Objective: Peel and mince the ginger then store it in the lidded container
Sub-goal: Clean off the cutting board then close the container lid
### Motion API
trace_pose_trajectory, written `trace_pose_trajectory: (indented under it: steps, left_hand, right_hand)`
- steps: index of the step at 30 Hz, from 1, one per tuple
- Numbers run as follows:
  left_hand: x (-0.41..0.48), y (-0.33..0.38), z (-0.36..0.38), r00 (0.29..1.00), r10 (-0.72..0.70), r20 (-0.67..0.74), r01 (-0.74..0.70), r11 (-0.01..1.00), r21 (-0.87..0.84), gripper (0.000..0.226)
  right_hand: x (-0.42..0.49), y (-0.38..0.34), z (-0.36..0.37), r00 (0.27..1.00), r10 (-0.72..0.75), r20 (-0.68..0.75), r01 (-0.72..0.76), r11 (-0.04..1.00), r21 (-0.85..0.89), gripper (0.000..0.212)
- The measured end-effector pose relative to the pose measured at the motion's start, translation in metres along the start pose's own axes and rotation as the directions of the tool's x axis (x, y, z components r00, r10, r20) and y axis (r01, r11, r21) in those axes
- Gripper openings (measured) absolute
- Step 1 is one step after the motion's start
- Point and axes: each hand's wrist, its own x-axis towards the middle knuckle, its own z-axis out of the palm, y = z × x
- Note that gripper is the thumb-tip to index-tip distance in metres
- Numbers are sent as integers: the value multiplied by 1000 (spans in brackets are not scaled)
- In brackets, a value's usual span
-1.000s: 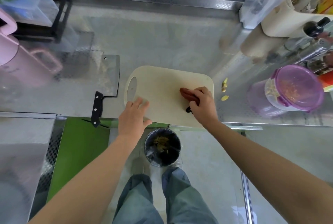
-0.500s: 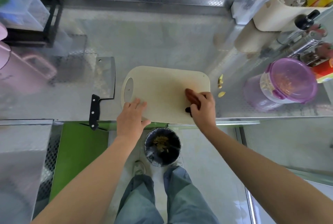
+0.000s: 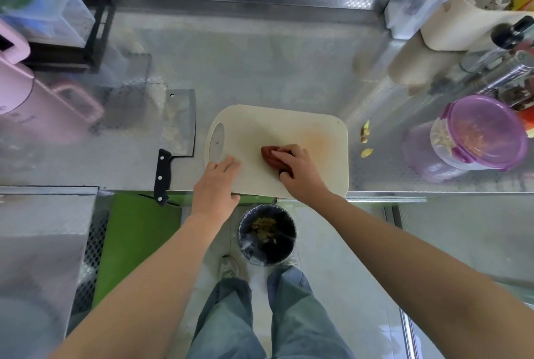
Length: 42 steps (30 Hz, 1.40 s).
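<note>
Left: my left hand [image 3: 215, 188] lies flat, fingers straight, on the cream plastic cutting board [image 3: 289, 127].
Right: my right hand [image 3: 300, 170] grips a reddish-brown oblong object [image 3: 268, 156] there.
Ginger: pale-yellow ginger pieces [image 3: 366, 152] on the steel counter [image 3: 260, 69], between board and purple-lidded clear round tub [image 3: 485, 133].

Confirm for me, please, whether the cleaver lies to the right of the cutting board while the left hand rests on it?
Not quite. The head view shows the cleaver lying to the left of the cutting board, not the right; the left hand does rest on it.
</note>
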Motion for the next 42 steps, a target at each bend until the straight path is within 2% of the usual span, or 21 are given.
trace_pose_trajectory:
  steps: [3, 5, 6, 7, 9, 10, 12, 14, 16, 18, 20, 22, 23, 25, 27, 29, 31, 34, 36, 39, 42]
  left_hand:
    - [2, -4, -1, 1000, -1, -18, 0, 1000, -25, 65]
    - [1, -5, -1, 1000, 0, -25, -1, 1000, -30, 64]
    - [1, -5, -2, 1000, 2, -28, -3, 1000, -31, 64]
    - [0, -4, -2, 1000, 6, -28, -7, 999, -32, 64]
    - [0, -4, -3, 1000, 11, -26, -12, 999, -38, 65]
    - [0, -5, -3, 1000, 12, -25, -13, 999, -49, 65]
    - [1, -6, -5, 1000, 12, -28, -14, 997, -76, 64]
    - [3, -6, -4, 1000, 9, -29, -11, 996, -87, 63]
    - [3, -6, -2, 999, -6, -32, 3, 996, -88, 63]
    - [3, -7, -2, 999, -17, -31, 14, 997, -78, 65]
    - [4, -6, -3, 1000, -14, -26, 12, 998, -68, 70]
    - [4, -6, -6, 999, -36, -33, 34, 997, -71, 78]
    - [3, -5, -7, 997, -62, -44, 60, 997, -55, 81]
    - [2, -6, -7, 990, -109, -86, 113, 993, 46, 86]
    - [0, -8, -3, 987, -116, -114, 130, 984, 123, 88]
    - [0, -11, 3, 987, -121, -108, 128, 990, 55, 91]
    - [0, -14, 4, 984, -132, -121, 125, 990, -62, 94]
    - [-2, -12, -2, 982, -135, -134, 118, 985, -126, 100]
    - [-4, -10, -4, 979, -147, -138, 130, 984, -124, 111]
    - [-5, -8, -3, 976, -173, -135, 152, 976, -156, 124]
    - [-4, -7, -6, 973, -200, -119, 179, 969, -169, 132]
  right_hand:
    - [-15, -3, 4, 970, -140, 198, 147, 989, -18, 43]
    - [-24, -10, -9, 911, -166, 377, 156, 986, 57, 39]
    - [-23, -13, -17, 908, -168, 384, 130, 984, 123, 41]
    - [-18, -14, -24, 939, -152, 309, 94, 976, 196, 44]
    - [7, -8, -33, 1000, -2, 7, 0, 972, 237, 48]
    - [22, -2, -35, 989, 94, -113, -71, 979, 190, 50]
    - [44, 10, -30, 958, 230, -171, -225, 973, 48, 54]
    - [45, 10, -11, 973, 198, -116, -201, 979, -17, 53]
    - [29, 0, 6, 1000, 26, -12, -26, 999, -20, 48]
    - [10, -12, 7, 978, -107, 179, 103, 994, 31, 46]
    - [4, -19, -7, 931, -149, 334, 102, 983, 154, 43]
    - [19, -16, -20, 965, -111, 236, 52, 969, 242, 44]
    - [34, -11, -25, 994, -41, 105, 14, 968, 249, 43]
    - [67, 2, -29, 985, 129, -117, -107, 978, 179, 49]
    - [88, 4, -21, 963, 230, -138, -218, 971, 98, 54]
    - [89, -6, -5, 982, 169, -81, -166, 985, 43, 54]
    - [76, -20, 13, 998, -28, 51, 27, 1000, 10, 50]
    - [57, -36, 11, 941, -193, 279, 166, 979, 116, 37]
    - [66, -41, 2, 958, -191, 213, 155, 972, 174, 38]
    - [97, -46, 11, 993, -109, 45, 104, 989, 100, 51]
    - [106, -58, 37, 953, -207, 222, 213, 977, -2, 48]
